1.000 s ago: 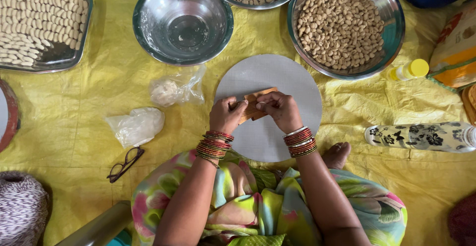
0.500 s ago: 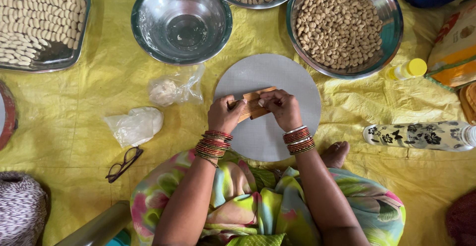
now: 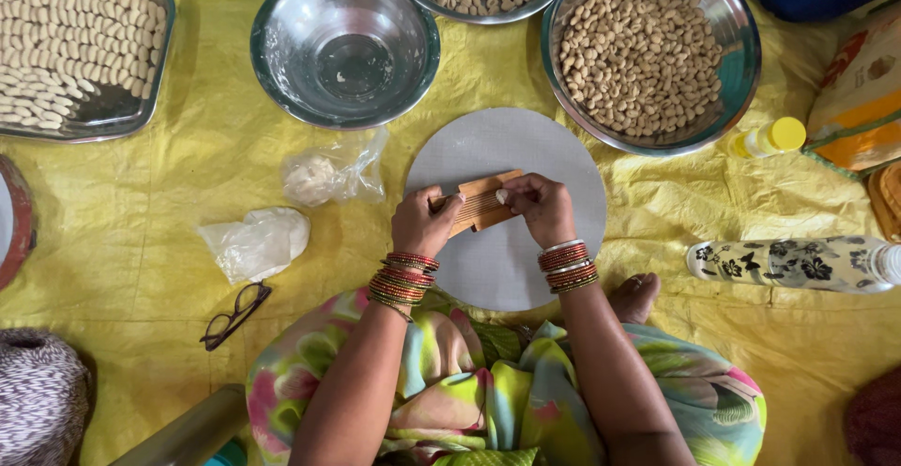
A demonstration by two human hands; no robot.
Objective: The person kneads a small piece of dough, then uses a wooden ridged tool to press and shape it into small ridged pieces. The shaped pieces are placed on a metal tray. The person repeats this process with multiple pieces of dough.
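Both hands grip the ridged wooden board (image 3: 479, 203) between them, left hand (image 3: 424, 223) steadying, right hand (image 3: 537, 205) seemingly pinching dough.

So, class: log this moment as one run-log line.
left hand: holds ridged wooden board | right hand: presses small dough piece on board | under: round grey board | nearby: empty steel bowl

Person, seen from above. Left hand (image 3: 424, 225) and right hand (image 3: 542, 207): bare, forearms unsleeved. Left wrist: stacked red, green and gold bangles (image 3: 401, 280). Right wrist: similar bangle stack (image 3: 568, 266), one silver. Garment (image 3: 488, 393): draped floral cloth in pink, lime green, yellow, teal. One bare foot (image 3: 635, 297) shows.
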